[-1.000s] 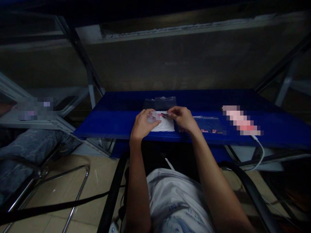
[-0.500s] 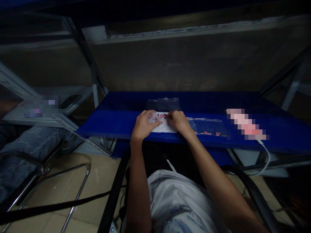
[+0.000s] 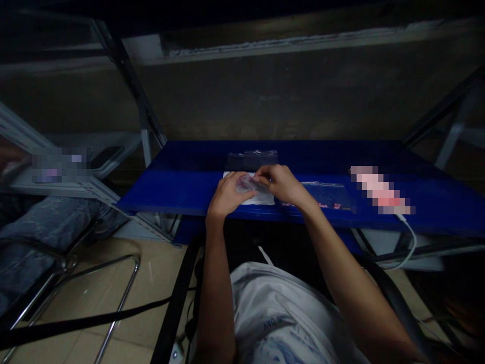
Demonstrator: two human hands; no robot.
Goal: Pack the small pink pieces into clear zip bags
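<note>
My left hand (image 3: 227, 196) curls round a small clear plastic bag (image 3: 246, 185) with something pinkish in it, over a white sheet (image 3: 264, 199) on the blue table. Thumb and fingers of my right hand (image 3: 281, 183) are pinched together at the bag's right edge. What sits between those fingertips is too small to make out. Just right of my right hand lies a flat clear bag (image 3: 328, 194) with several pink flower-like pieces (image 3: 336, 206) along its lower edge. Behind both hands lies another clear bag (image 3: 250, 161).
The blue table (image 3: 189, 177) ends close to my lap. On its right side lies a blurred-out pink object (image 3: 379, 189) with a white cable (image 3: 416, 240) hanging off the front edge. At far left, another person's hand (image 3: 9, 156) is near a grey shelf with a dark phone-like object (image 3: 108, 157).
My right hand has shifted slightly up and its fingertips now meet the small bag. The pink pieces that showed between my hands are no longer visible there.
</note>
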